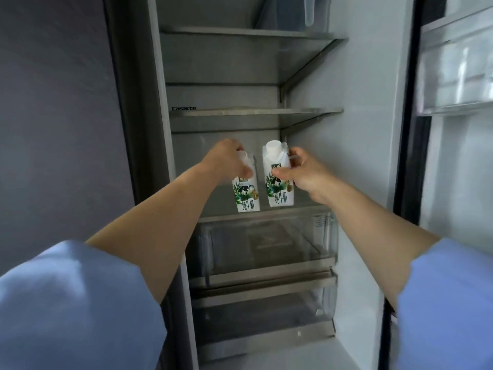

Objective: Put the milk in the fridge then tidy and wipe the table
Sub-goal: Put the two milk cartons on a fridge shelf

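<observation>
Two white milk cartons with green leaf and cow print stand upright side by side in the open fridge, at the lowest shelf (306,208) above the drawers. My left hand (229,160) grips the left carton (246,194) from above, its fingers covering the cap and top. My right hand (304,170) holds the right carton (278,180) by its right side, thumb across the front; its white cap shows. Whether the cartons' bases rest on the shelf I cannot tell.
Two bare glass shelves (256,112) lie above the cartons. Two clear drawers (266,249) sit below. The fridge's grey left wall (149,102) is close to my left arm. The open door with bins (458,76) stands at the right.
</observation>
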Available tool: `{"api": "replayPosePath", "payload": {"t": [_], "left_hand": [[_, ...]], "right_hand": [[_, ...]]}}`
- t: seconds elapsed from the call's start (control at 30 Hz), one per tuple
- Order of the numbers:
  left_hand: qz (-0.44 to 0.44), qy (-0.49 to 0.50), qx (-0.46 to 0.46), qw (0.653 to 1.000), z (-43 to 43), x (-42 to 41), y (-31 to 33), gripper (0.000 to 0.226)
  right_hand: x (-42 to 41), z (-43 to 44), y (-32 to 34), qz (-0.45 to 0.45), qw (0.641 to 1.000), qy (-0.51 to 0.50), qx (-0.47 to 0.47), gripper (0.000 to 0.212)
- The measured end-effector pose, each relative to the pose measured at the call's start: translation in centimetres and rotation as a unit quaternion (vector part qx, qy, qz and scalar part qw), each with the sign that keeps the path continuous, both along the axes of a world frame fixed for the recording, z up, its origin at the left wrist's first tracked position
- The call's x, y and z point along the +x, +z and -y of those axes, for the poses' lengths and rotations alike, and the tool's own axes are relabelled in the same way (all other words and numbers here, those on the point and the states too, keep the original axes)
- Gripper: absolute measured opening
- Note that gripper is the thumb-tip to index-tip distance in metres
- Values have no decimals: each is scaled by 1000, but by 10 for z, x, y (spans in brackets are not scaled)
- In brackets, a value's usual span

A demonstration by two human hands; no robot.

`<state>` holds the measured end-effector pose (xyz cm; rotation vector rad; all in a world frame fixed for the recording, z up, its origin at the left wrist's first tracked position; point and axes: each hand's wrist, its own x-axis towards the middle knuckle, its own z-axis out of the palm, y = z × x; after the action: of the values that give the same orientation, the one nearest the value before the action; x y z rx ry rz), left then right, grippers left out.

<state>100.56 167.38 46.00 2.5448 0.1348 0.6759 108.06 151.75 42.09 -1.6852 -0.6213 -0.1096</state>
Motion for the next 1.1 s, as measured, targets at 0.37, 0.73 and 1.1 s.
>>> {"api": "replayPosePath", "payload": {"t": [0.37, 0.73, 1.1], "left_hand": [[-17, 39, -39, 998, -41, 78, -5, 40], [-38, 18, -188, 981, -56, 121, -23, 44], [17, 27, -192, 981, -52, 131, -48, 78]], "right_hand": [[93, -52, -3, -19, 999, 37, -34, 52], [148, -74, -32, -95, 993, 60, -25, 52], [149, -74, -42, -89, 993, 74, -32, 58]]}}
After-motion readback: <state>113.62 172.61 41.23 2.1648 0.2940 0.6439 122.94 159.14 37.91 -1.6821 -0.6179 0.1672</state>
